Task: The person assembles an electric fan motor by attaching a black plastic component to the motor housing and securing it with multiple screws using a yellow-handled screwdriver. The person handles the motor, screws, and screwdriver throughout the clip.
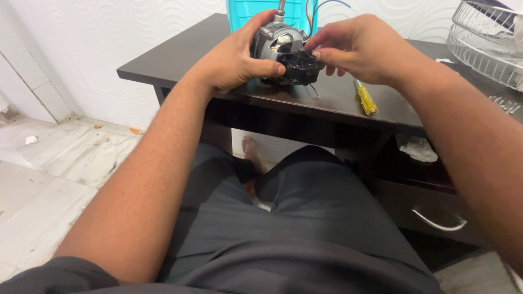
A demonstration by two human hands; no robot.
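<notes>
Wire basket [485, 43] cut off, screws [504, 103] perhaps

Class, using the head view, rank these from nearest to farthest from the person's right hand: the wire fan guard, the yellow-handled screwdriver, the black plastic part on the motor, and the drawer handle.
From the right hand:
1. Black plastic part, touched by its fingers, at the motor's front.
2. Yellow-handled screwdriver, on the table just below the hand.
3. Wire fan guard, far right on the table.
4. Drawer handle, low right, under the table.

A dark brown wooden table [338, 100] is seen against the white wall. On its top a yellow-handled screwdriver [366, 99] is laid near the front edge, a white wire fan guard [485, 43] is rested at the right — small metal screws [505, 104] are scattered beside it — and a turquoise plastic housing [271, 12] is stood at the back.
</notes>
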